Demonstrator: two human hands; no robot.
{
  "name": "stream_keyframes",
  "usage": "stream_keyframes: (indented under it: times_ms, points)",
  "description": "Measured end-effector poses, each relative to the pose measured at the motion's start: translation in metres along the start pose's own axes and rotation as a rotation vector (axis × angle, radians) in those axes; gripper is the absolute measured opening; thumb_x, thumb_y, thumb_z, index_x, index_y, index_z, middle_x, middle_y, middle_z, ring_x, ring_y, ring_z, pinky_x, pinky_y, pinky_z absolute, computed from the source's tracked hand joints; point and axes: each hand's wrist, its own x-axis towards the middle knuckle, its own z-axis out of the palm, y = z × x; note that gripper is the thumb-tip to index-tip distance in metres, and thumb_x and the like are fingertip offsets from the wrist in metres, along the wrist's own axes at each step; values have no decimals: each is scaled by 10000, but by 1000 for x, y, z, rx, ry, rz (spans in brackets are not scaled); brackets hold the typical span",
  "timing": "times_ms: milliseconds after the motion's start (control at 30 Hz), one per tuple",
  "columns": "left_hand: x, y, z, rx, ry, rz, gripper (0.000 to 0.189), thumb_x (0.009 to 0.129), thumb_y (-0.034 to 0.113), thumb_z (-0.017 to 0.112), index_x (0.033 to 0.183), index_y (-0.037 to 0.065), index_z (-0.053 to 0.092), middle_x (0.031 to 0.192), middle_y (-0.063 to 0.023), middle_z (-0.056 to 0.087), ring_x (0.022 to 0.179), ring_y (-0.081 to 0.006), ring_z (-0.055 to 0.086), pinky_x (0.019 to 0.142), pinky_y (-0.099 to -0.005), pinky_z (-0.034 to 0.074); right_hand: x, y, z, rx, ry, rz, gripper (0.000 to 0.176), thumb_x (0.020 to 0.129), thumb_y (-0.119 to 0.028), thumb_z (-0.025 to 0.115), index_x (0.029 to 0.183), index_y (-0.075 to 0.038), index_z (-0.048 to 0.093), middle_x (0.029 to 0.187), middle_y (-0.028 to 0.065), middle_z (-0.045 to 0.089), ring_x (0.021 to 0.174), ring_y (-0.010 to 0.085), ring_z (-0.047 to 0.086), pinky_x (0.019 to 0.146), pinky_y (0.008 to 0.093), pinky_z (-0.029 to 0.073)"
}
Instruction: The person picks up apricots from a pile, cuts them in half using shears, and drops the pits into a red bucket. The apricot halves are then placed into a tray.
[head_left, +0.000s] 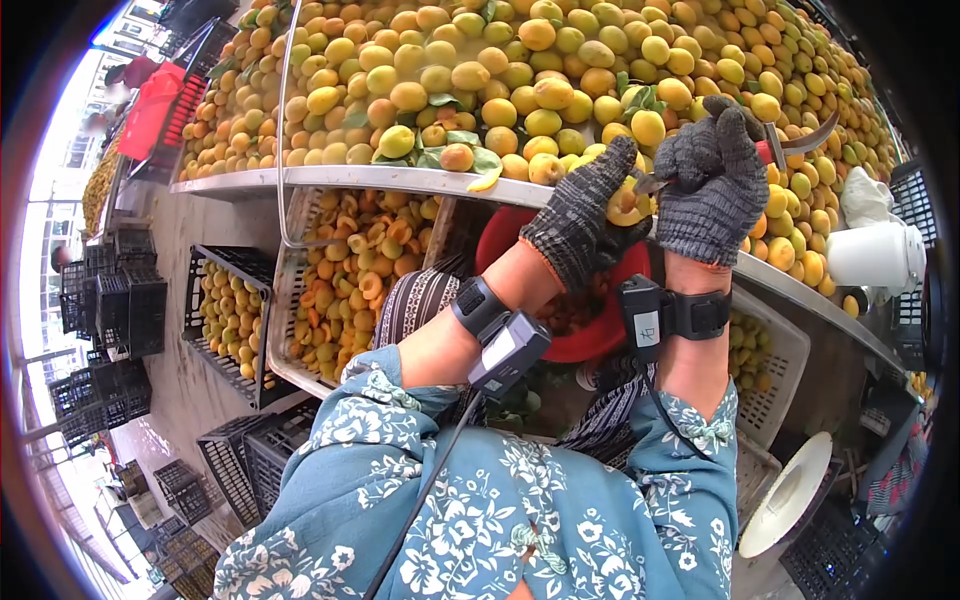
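Note:
My left hand [582,218], in a dark grey knitted glove, is closed around an apricot [627,207] that is cut open, its yellow flesh showing. Close beside it, my right hand [712,180], gloved alike, grips a red-handled knife [764,152]. A curved metal blade sticks out past the right side of that hand, while a short metal tip on the other side meets the apricot. Whole apricots [540,90] in yellow and orange are heaped on the metal-edged table [400,181] just beyond both hands. Under my hands stands a red basin [490,240], its contents mostly hidden.
A pale crate of halved apricots [360,260] stands below the table on the left, by a black crate of whole ones [232,305]. On the right are a white bucket [875,255], a white crate [785,350] and a pale hat [790,495]. A metal rod [283,120] rises at the left.

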Motion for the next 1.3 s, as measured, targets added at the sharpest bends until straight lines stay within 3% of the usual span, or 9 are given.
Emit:
stream_keyframes:
  times_ms: [200, 300, 500, 567, 700, 900, 1067, 1200, 1300]
  points:
    - [6, 0, -14, -596, -42, -404, 353, 906, 167, 576, 1204, 12, 469, 1001, -76, 577, 875, -163, 573, 742, -259, 498, -4, -7, 19, -244, 41, -79, 241, 870, -178, 599, 1011, 17, 587, 600, 15, 491, 510, 118, 439, 537, 273, 405]
    - [-4, 0, -12, 890, -130, 498, 460, 867, 133, 627, 1271, 25, 435, 1066, -83, 563, 936, -156, 563, 784, -256, 499, -6, -11, 13, -335, -63, -137, 234, 869, -165, 597, 1012, 20, 587, 599, 10, 492, 519, 109, 456, 525, 262, 398]
    - [-5, 18, 2, -426, 143, -499, 707, 711, -76, 692, 1339, 24, 384, 1228, -92, 500, 1056, -172, 518, 882, -280, 468, -9, -13, 18, -362, -24, -166, 147, 800, -83, 673, 919, -3, 640, 557, 2, 495, 477, 69, 462, 438, 208, 356]
    - [-9, 1, -9, 534, -161, 93, 713, 712, -77, 689, 1347, 32, 382, 1220, -85, 505, 1048, -168, 522, 885, -271, 466, -10, -15, 19, -458, -71, -210, 158, 819, -91, 652, 944, 1, 626, 566, -4, 482, 464, 79, 430, 446, 222, 354]
    - [-12, 17, 5, 221, -18, -236, 709, 713, -37, 704, 1342, 17, 383, 1213, -103, 516, 1055, -186, 524, 905, -290, 453, -9, -11, 13, -806, -182, -477, 168, 834, -96, 633, 965, 7, 613, 569, -14, 464, 448, 86, 399, 455, 237, 355]
    - [-6, 3, -14, 808, -238, 442, 722, 707, 35, 722, 1337, -17, 373, 1180, -149, 541, 1064, -256, 534, 943, -344, 420, -14, -9, 13, -659, -147, -355, 175, 829, -101, 639, 965, 7, 618, 571, -18, 457, 452, 84, 397, 460, 231, 345]
    - [-4, 21, -9, -314, 49, -619, 670, 757, 69, 690, 1341, -17, 371, 1072, -135, 591, 955, -264, 579, 852, -334, 470, -16, -8, 16, -719, -134, -393, 195, 836, -123, 635, 974, 11, 610, 570, -23, 440, 464, 83, 395, 455, 231, 333]
    - [2, 6, -19, -471, -9, -578, 624, 766, 57, 672, 1318, -22, 391, 1032, -117, 604, 909, -254, 588, 813, -327, 487, -9, -21, 6, -346, -197, -73, 288, 746, 31, 689, 997, -109, 700, 848, 27, 642, 585, 76, 549, 511, 212, 458]
    - [-9, 7, -9, 891, -200, 551, 570, 773, 51, 654, 1286, -24, 419, 1060, -133, 598, 944, -261, 586, 837, -331, 480, -13, -5, -1, -703, -257, -436, 290, 735, -24, 721, 997, -148, 702, 863, 24, 646, 595, 77, 554, 521, 213, 460]
